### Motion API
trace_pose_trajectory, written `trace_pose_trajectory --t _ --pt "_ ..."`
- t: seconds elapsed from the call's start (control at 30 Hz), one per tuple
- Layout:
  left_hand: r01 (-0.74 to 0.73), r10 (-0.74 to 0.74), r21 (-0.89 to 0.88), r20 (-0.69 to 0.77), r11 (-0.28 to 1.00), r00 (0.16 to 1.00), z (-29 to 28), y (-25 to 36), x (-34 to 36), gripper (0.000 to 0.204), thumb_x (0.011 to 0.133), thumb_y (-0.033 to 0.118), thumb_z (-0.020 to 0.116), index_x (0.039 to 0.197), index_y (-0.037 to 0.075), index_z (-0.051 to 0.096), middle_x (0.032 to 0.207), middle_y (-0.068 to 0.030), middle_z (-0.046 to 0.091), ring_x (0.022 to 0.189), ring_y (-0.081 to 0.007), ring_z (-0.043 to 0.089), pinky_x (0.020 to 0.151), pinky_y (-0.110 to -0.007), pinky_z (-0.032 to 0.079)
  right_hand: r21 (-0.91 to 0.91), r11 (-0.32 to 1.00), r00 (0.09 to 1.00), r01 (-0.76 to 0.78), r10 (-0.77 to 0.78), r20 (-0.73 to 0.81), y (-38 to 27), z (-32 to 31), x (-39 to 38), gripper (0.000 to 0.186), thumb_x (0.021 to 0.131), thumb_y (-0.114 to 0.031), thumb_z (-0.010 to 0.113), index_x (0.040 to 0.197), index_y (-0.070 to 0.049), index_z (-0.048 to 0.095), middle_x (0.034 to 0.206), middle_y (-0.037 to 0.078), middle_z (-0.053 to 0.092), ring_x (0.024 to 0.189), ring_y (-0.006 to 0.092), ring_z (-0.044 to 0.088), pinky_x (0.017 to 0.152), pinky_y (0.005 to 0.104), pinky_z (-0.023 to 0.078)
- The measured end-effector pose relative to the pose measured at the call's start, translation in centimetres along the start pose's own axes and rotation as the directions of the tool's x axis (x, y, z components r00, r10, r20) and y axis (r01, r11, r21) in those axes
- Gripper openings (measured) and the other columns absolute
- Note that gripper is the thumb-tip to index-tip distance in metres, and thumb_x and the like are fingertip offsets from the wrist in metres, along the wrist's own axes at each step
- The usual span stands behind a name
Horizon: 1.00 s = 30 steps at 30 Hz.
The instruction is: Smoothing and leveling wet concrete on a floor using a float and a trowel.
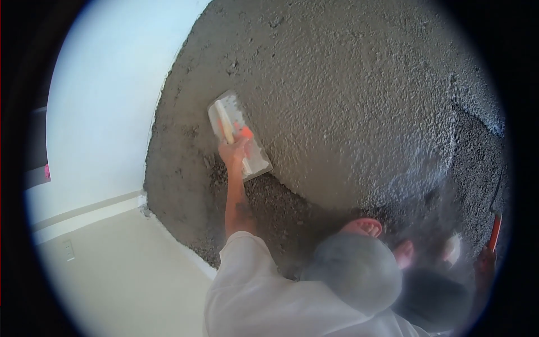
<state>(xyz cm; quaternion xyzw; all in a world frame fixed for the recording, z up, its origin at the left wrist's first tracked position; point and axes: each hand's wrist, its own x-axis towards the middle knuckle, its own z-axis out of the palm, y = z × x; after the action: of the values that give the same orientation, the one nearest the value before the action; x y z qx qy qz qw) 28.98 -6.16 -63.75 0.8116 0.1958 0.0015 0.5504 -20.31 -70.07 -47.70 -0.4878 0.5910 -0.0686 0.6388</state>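
Observation:
Neither of my own hands can be made out. Ahead of me a co-worker in a white shirt [264, 297] and grey cap [353, 272] leans forward. That person's left hand [233, 151] is closed round the pale handle of a rectangular trowel [258, 162] with orange patches. Its blade lies flat against grey wet mortar [320, 123]. Far right, another hand [485, 261] grips a red-handled tool [494, 233]; whose hand this is stays unclear.
Loose dark crumbly mix [275, 205] borders the smooth mortar. A second person's dark head [432, 297] is beside the first. At left stand a white wall [106, 112] and a beige surface with an outlet [68, 250]. Haze blurs the lower right.

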Motion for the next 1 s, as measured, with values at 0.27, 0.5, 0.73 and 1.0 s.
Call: trace_pose_trajectory --t 0.27,0.5,0.73,1.0 --pt "-0.04 0.034 -0.083 -0.076 0.996 0.997 -0.4 0.0 -3.8 0.019 0.072 0.003 0.072 0.086 -0.001 0.06 0.064 -0.0058 0.062 0.048 -0.0116 0.056 0.041 -0.025 0.043 0.049 0.999 0.991 0.014 -0.02 0.13 -0.2 0.3 2.7 0.022 0.087 -0.017 0.064 0.105 -0.009 0.054 0.065 -0.006 0.046 0.046 0.0028 0.039 0.042 0.0179 0.033" --pt "-0.203 0.202 -0.035 -0.027 0.979 0.979 10.0 3.2 -3.6 0.049 0.068 -0.003 0.07 0.116 -0.001 0.06 0.081 -0.0049 0.065 0.061 -0.0132 0.064 0.048 -0.028 0.05 0.095 0.995 0.986 0.023 -0.038 0.161 -0.6 2.6 2.0 0.02 0.087 -0.015 0.064 0.103 -0.01 0.053 0.065 -0.006 0.045 0.047 0.003 0.038 0.042 0.0178 0.033" --pt "-0.022 0.003 -0.117 -0.159 0.993 0.987 6.3 -2.1 -3.3 0.053 0.066 -0.004 0.072 0.118 0.001 0.061 0.085 -0.0048 0.067 0.065 -0.0135 0.064 0.051 -0.028 0.052 0.124 0.991 0.996 0.054 -0.063 0.069 -1.3 4.8 -1.1 0.021 0.086 -0.012 0.063 0.103 -0.009 0.052 0.063 -0.005 0.043 0.045 0.0036 0.038 0.04 0.0186 0.031" --pt "-0.071 0.078 0.037 -0.285 0.997 0.955 -3.1 -6.7 -10.6 0.052 0.074 0.002 0.066 0.125 -0.003 0.055 0.084 -0.0051 0.064 0.063 -0.011 0.06 0.049 -0.026 0.047 0.108 0.992 0.986 0.072 -0.086 0.14 -2.3 5.1 0.4 0.021 0.086 -0.011 0.062 0.103 -0.009 0.052 0.064 -0.005 0.045 0.044 0.004 0.039 0.039 0.0186 0.033"
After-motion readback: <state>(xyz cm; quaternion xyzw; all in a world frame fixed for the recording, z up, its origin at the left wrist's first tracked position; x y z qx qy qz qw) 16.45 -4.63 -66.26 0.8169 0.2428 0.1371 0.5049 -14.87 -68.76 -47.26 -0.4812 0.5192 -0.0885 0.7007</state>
